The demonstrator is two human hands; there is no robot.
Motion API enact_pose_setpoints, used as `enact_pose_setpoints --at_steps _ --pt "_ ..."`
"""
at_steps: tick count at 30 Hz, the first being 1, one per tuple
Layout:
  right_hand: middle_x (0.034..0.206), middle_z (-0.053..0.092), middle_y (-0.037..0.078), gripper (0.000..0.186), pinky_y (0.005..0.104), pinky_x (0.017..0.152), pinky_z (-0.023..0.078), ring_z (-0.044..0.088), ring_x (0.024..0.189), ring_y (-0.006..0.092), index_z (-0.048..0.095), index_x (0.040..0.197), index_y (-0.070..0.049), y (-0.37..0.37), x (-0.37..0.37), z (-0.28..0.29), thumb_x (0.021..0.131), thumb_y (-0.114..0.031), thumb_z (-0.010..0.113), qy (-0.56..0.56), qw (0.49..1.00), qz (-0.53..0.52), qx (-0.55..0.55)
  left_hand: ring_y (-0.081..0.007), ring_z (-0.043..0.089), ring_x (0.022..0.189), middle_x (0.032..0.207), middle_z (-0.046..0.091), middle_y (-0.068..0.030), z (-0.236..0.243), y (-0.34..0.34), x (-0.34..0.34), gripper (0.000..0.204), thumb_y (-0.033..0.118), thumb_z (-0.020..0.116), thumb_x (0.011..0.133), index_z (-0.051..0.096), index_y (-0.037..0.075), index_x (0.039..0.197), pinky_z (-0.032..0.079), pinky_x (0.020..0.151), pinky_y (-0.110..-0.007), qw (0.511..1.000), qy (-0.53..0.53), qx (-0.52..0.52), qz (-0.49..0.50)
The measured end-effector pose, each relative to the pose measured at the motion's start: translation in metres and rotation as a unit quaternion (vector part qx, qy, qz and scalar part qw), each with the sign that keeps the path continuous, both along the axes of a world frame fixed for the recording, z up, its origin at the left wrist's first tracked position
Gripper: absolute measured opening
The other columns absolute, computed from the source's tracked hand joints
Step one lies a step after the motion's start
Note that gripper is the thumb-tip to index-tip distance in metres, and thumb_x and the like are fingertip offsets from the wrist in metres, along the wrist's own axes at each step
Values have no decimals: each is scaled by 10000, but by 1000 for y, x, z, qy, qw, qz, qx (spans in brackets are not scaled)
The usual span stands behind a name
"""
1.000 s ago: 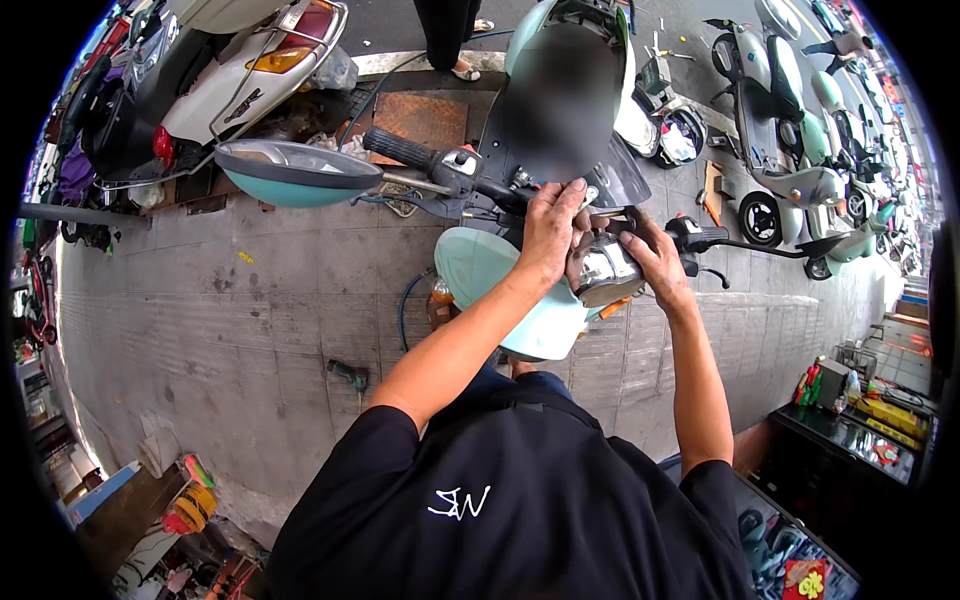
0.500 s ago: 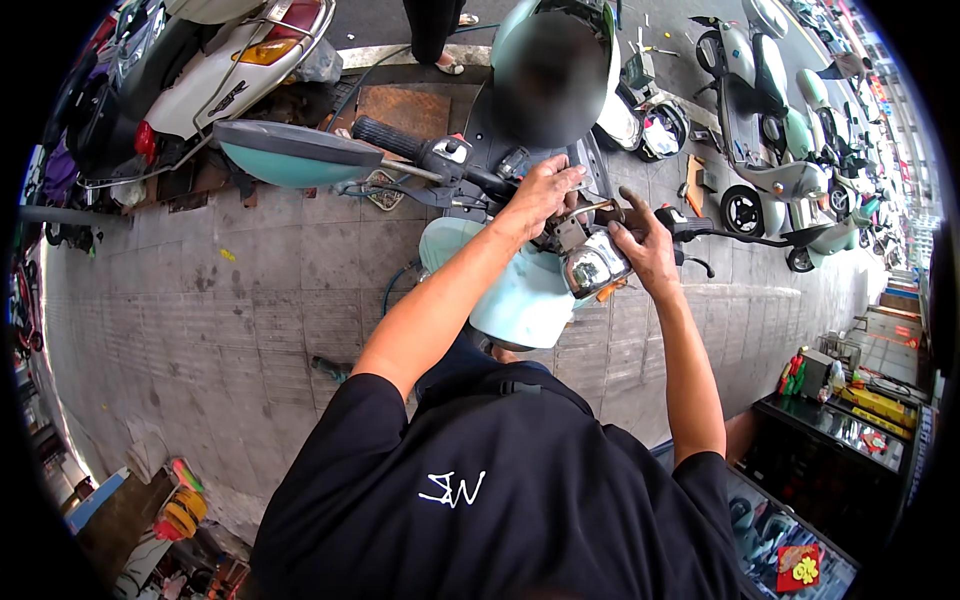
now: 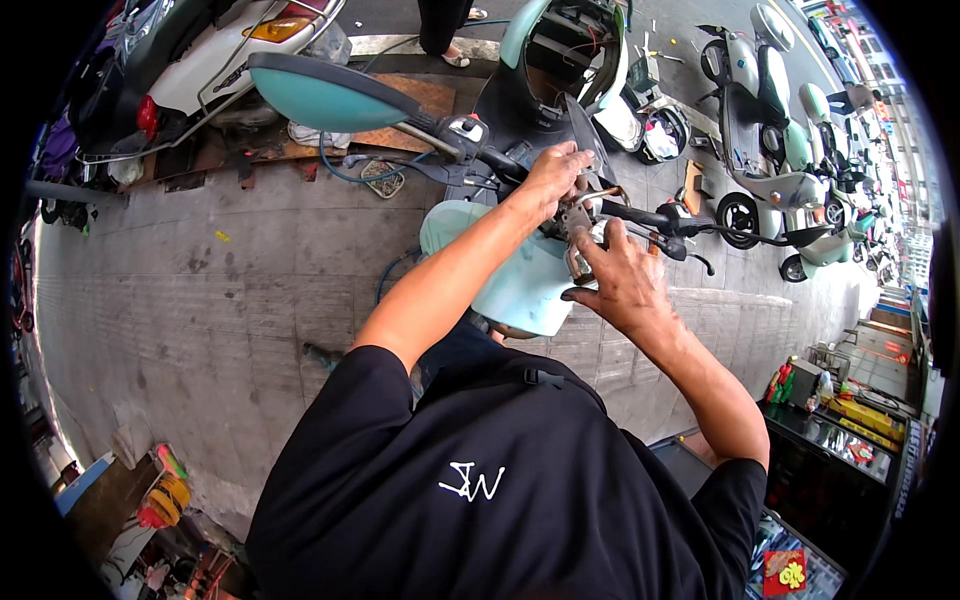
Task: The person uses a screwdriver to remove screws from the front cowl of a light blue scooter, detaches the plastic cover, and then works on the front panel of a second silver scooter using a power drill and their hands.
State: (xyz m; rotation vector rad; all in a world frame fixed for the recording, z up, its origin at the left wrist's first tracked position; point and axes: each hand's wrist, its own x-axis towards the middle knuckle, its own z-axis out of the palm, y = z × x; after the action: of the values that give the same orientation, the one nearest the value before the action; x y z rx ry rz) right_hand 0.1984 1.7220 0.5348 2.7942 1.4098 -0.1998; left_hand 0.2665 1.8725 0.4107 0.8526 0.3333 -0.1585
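Observation:
My left hand [image 3: 550, 182] has closed fingertips at a metal bracket [image 3: 575, 218] in the middle of a scooter's handlebar; what exactly they pinch is too small to make out. My right hand [image 3: 625, 280] curls over the chrome lamp housing [image 3: 580, 262] just below it, thumb on the lower side and fingers at the upper side, hiding much of it. Pale turquoise front bodywork [image 3: 505, 290] lies below both hands. The handlebar's left switch housing [image 3: 465, 135] and right switch housing [image 3: 680, 220] are on either side, with a turquoise-backed mirror [image 3: 330, 95] at the upper left.
A white scooter [image 3: 210, 60] stands upper left, several parked scooters [image 3: 750, 180] along the right. A seatless turquoise scooter body [image 3: 560, 55] is beyond the handlebar. Another person's dark-clad legs [image 3: 440, 25] are at the top. Display cases [image 3: 830, 445] stand lower right; tiled pavement [image 3: 180, 300] surrounds me.
My right hand has turned and moved down over the chrome housing, which it now mostly covers, and my right elbow has bent outward. My left hand has shifted slightly upward at the bracket.

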Motion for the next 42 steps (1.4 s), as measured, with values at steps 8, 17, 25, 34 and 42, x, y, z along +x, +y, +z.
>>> enact_pose_setpoints --at_steps 8,17,25,34,42 --pt "1007 470 138 641 410 595 521 631 758 298 519 1184 -157 -10 5 1 642 -367 789 -2 998 -61 -28 -70 412 419 586 483 -12 0 -3 3 142 173 594 894 504 80 835 317 364 -226 1000 8 15 12" --pt "998 513 153 590 438 632 524 634 747 335 588 1149 -140 -10 19 9 626 -340 774 16 996 -91 22 -49 426 455 613 502 16 -12 -11 2 205 188 580 902 521 70 744 312 383 -221 982 -85 150 79" --pt "1011 528 156 593 446 668 528 632 780 359 594 1139 -124 -17 20 7 618 -329 791 39 993 -110 21 -42 449 505 616 477 37 -3 -1 -14 184 209 564 919 527 86 787 384 437 -198 986 -77 138 48" --pt "978 552 136 615 434 667 528 639 751 344 620 1112 -99 -11 28 6 622 -430 790 27 997 -74 -25 -59 446 507 622 503 9 9 1 -22 224 168 571 912 503 34 746 369 458 -242 927 -151 334 73" --pt "888 597 151 710 412 720 505 626 840 335 654 989 -39 -6 57 -16 621 -642 724 44 994 -93 49 -82 489 511 638 502 -1 19 6 7 184 185 570 916 537 28 825 475 471 -254 969 -121 214 -7"
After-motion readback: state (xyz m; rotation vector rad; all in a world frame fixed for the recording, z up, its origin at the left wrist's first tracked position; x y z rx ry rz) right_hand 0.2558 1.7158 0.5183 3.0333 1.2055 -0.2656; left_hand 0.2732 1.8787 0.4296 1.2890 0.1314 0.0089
